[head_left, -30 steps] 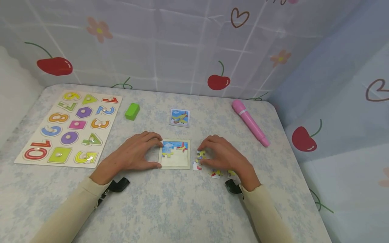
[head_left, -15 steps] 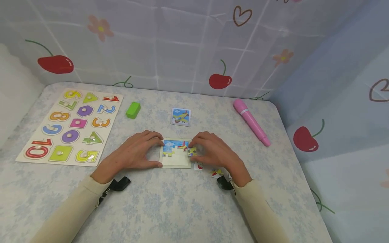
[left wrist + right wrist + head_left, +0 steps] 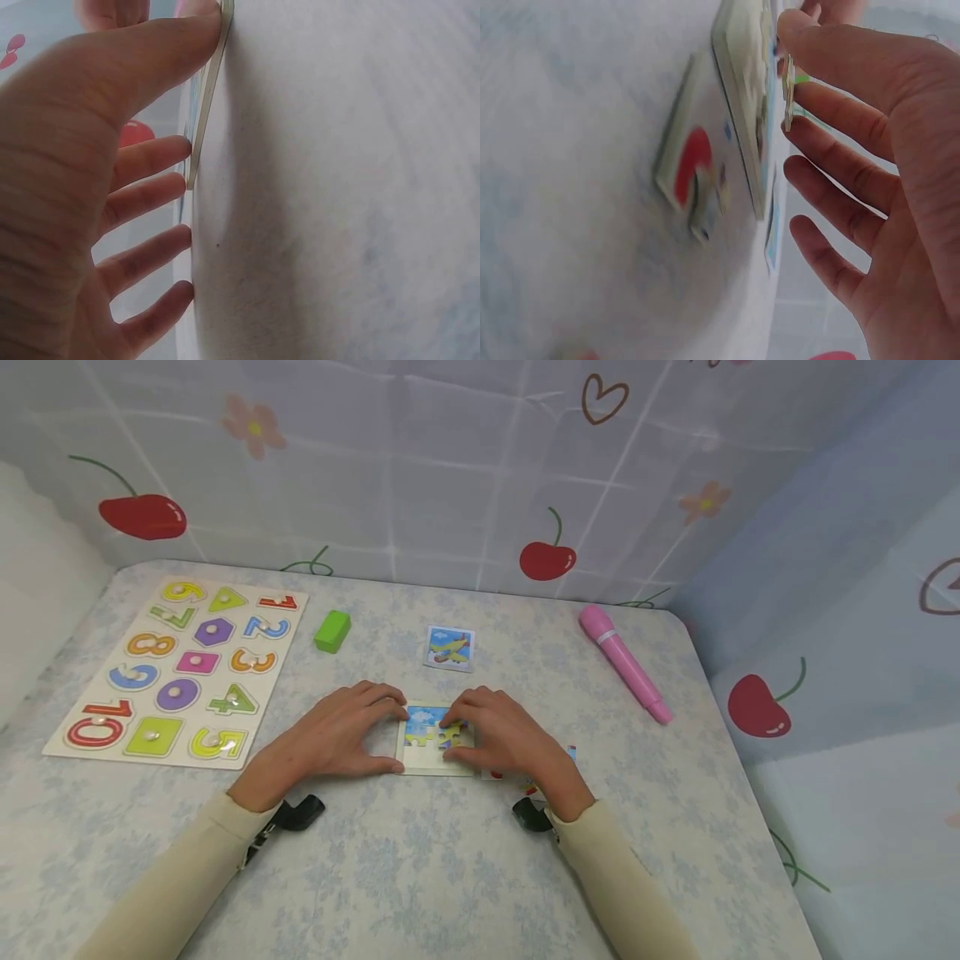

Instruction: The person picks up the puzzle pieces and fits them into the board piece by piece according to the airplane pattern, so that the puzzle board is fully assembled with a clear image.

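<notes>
A small puzzle tray [image 3: 438, 771] lies before me with blue sky and yellow pieces fitted along its upper left. My left hand [image 3: 330, 732] rests at its left side, thumb and fingertips touching the edge near the two corners, as the left wrist view confirms. Over the tray's right half, my right hand [image 3: 502, 735] pinches a yellow and blue puzzle piece [image 3: 449, 736] between thumb and fingers. Edge-on, that piece [image 3: 788, 94] appears raised in the right wrist view. A loose piece with a red patch [image 3: 684, 161] lies beside the tray; other loose pieces are partly hidden under my right hand.
An airplane picture card [image 3: 450, 649] lies beyond the tray. At the left is a board [image 3: 58, 748] of knobbed numbers and shapes, with a green block [image 3: 332, 632] near it. A pink toy microphone [image 3: 626, 668] lies at the back right. Printed curtains border the table.
My right hand has carried the pinched puzzle piece leftward, from beside the tray to above its right half. A loose piece at the right has come into sight behind the wrist. My left hand stays put.
</notes>
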Demonstrator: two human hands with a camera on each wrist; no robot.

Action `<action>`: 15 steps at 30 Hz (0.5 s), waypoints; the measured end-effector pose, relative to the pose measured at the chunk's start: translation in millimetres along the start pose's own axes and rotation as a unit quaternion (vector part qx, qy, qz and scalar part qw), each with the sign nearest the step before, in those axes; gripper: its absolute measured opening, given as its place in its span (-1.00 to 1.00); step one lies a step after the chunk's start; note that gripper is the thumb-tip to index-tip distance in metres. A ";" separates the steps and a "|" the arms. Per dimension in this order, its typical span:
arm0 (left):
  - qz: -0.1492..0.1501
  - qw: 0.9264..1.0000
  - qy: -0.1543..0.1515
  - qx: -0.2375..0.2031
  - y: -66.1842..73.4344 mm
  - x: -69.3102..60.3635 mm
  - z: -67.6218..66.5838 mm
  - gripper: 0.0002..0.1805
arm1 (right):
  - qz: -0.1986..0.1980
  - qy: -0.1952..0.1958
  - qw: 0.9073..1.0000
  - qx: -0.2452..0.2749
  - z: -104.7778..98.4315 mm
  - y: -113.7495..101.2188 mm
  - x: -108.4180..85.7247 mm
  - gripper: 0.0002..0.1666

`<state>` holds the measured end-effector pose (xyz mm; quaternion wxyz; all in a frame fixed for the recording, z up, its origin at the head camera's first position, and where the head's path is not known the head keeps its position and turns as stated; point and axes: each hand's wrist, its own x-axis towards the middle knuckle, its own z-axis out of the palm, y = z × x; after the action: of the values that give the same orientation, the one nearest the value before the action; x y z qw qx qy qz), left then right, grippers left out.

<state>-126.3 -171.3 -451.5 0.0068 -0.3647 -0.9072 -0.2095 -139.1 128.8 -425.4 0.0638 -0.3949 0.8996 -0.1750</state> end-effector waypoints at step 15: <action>0.002 1.000 0.003 -0.002 -0.9 0.2 0.2 -0.22 | 0.014 0.002 0.999 -0.034 10.6 -11.3 10.2 -0.53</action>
<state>-127.1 -171.6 -452.0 0.0089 -0.3655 -0.9063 -0.2118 -135.6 111.5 -430.9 0.0513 -0.3835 0.9108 -0.1440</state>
